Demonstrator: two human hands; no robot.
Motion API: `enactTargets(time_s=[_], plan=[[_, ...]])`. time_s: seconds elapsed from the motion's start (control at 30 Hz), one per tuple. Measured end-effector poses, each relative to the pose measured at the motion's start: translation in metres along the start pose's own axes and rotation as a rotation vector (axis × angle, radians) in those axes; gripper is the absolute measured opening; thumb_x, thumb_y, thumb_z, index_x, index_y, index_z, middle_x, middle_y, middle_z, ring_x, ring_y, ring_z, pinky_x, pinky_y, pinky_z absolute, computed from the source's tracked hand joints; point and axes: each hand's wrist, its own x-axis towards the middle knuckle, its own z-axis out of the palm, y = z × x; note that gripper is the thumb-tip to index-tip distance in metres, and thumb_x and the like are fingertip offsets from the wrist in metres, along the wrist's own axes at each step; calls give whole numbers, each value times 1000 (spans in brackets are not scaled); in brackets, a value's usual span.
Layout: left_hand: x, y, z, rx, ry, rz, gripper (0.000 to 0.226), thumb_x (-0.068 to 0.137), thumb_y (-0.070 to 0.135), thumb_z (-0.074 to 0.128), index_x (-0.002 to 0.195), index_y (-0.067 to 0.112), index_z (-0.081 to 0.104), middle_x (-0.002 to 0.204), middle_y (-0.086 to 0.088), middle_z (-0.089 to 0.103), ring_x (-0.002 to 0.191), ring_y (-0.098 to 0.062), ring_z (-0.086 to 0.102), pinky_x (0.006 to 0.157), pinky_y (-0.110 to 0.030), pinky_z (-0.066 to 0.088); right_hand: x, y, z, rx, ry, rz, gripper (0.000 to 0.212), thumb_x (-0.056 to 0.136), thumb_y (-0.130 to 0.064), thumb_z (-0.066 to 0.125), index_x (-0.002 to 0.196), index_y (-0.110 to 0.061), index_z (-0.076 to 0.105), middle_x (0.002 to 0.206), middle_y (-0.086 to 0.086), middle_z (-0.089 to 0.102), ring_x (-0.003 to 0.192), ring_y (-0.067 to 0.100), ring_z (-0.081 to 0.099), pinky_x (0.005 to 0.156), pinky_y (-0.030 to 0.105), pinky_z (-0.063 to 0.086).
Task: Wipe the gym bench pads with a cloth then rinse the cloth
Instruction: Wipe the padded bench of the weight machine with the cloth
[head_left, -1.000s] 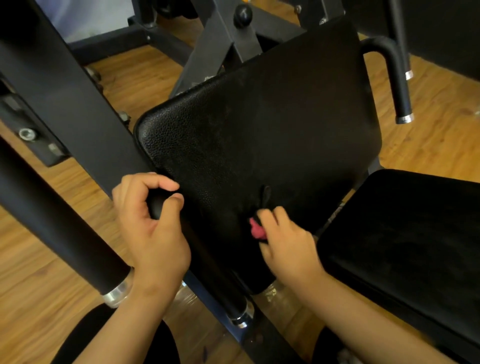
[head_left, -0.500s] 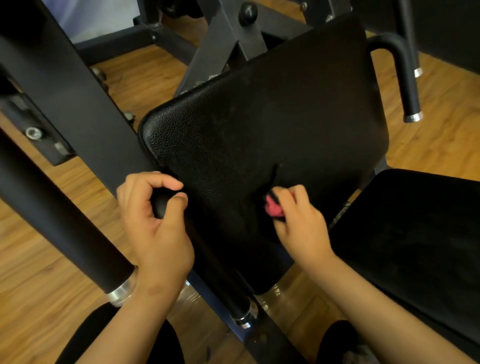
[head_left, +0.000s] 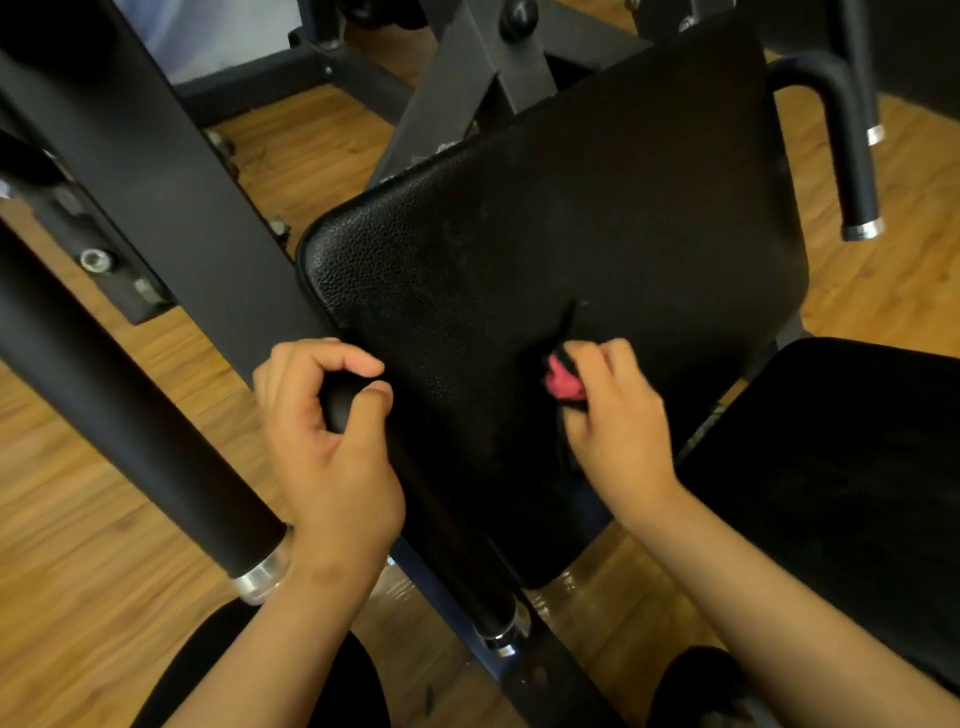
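1. On the lower middle of the upright back pad (head_left: 571, 234), the right hand (head_left: 618, 431) held a bunched cloth (head_left: 561, 382) against the pad's surface. Its fingers were curled round the cloth. Pink fabric showed between the fingers, with a darker part beside it.
2. A thin dark strip ran up from the cloth. It could have been a loose tail of the cloth or a mark on the pad; the view did not settle it.
3. The left hand (head_left: 332, 441) gripped the rounded end of a black handle bar (head_left: 337, 410) just beside the pad's left edge, thumb and fingers wrapped round it. It was probably bracing.
4. Progress, as a judgement: the wipe was under way on the back pad. Pale specks showed higher on the pad, so that area likely still needed a pass.
5. The seat pad (head_left: 831, 467) sat to the right, well apart from the cloth. Nothing showed whether it had been wiped.
6. Left to do: the rest of the back pad, probably the seat pad, then the rinse. No tap, sink or bucket was in view.
7. Writing: no brand, label or text was readable on the pads, the dark frame (head_left: 156, 171) or the foam roller (head_left: 119, 415) above the wood floor (head_left: 78, 519).
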Motion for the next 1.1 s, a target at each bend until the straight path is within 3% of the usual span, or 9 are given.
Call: enactTargets(time_s=[0.07,0.17,0.27,0.33,0.4,0.5,0.67,0.87,1.1], plan=[[-1,0,0,-5,-3,-5,19,76,14,53,81,33,51,86,14,50,92,-20,49,88,-33,36,2,-3,1,-4,22,48,42,72,-8,66,113,-13,55,98,11,52,77,32,59,58,29,44],[0,-1,0,-6,0,-6,20,76,15,53,81,34,51,86,15,50,93,-18,48,88,-32,35,-23,-33,8,66,-26,-95,37,74,-16,48,111,-18,47,97,10,54,80,28,60,61,34,53],[-1,-1,-1,5,3,0,20,76,15,53,82,34,50,86,15,49,93,-19,48,88,-30,34,-39,-45,9,105,-96,-270,19,98,-31,38,109,-18,46,92,8,56,77,21,60,50,32,52],[0,-1,-1,2,4,-2,19,76,16,53,82,33,50,86,14,49,93,-22,49,88,-32,35,-23,-30,5,67,-82,-197,23,89,-22,43,111,-18,47,96,10,55,79,26,60,53,34,52],[0,0,0,8,-4,-6,18,76,15,53,82,33,50,87,14,49,94,-24,50,88,-34,36,-1,-6,-1,38,-21,46,41,75,-11,54,115,-17,50,105,11,50,86,34,59,64,37,49],[-1,-1,-1,8,-5,-6,19,76,14,53,82,33,51,87,16,49,93,-26,50,88,-37,37,14,24,-11,20,15,345,35,86,-11,59,120,-15,51,105,3,42,90,33,57,67,29,35],[-1,-1,0,-4,6,-2,21,77,14,54,82,33,50,87,16,49,95,-21,50,90,-36,37,-2,11,-8,-62,-26,196,55,81,-52,57,123,-17,50,118,3,44,107,17,45,60,21,31],[-1,-2,-1,-10,8,-3,20,76,14,54,82,33,51,87,17,49,95,-22,50,89,-38,37,-9,1,-9,-119,-54,141,77,75,-70,52,128,-15,45,126,4,44,113,19,42,60,24,35],[-1,-2,0,-7,0,-5,19,77,14,53,82,32,51,87,16,49,94,-23,50,89,-37,36,10,7,-9,-28,-2,155,54,86,-56,50,126,-23,38,114,6,46,100,24,54,62,29,36]])
